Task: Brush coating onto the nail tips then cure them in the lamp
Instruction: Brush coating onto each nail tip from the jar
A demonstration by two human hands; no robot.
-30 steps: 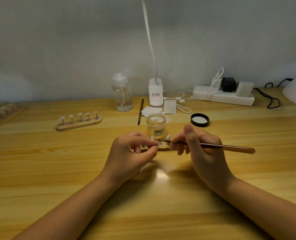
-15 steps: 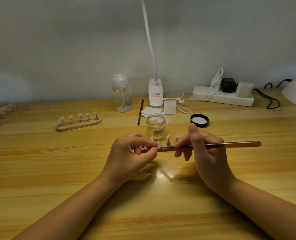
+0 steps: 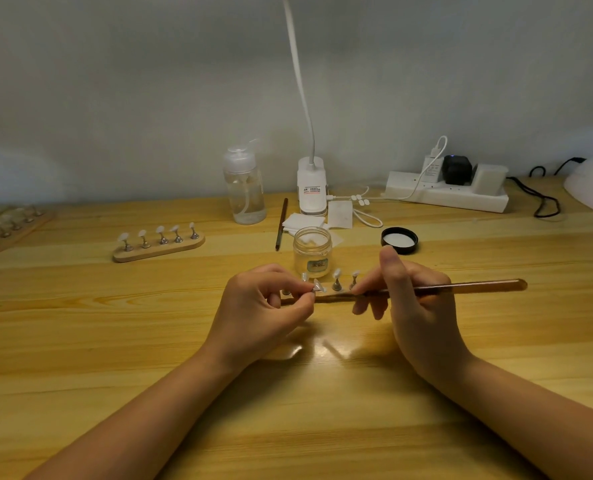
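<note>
Slim amber brush now level in right hand, off glossy nail tip.

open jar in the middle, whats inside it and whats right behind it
The jar holds a clear liquid in its lower part; its depth is hard to judge. Behind it lie white paper squares, partly hidden by the jar.

On the table, the left hand is pinching a nail tip just left of the right hand, which is holding a brush pointing left. A jar is standing just behind them, its lid lying to the right. A rack is sitting farther left, a bottle and a power strip along the back.
</note>
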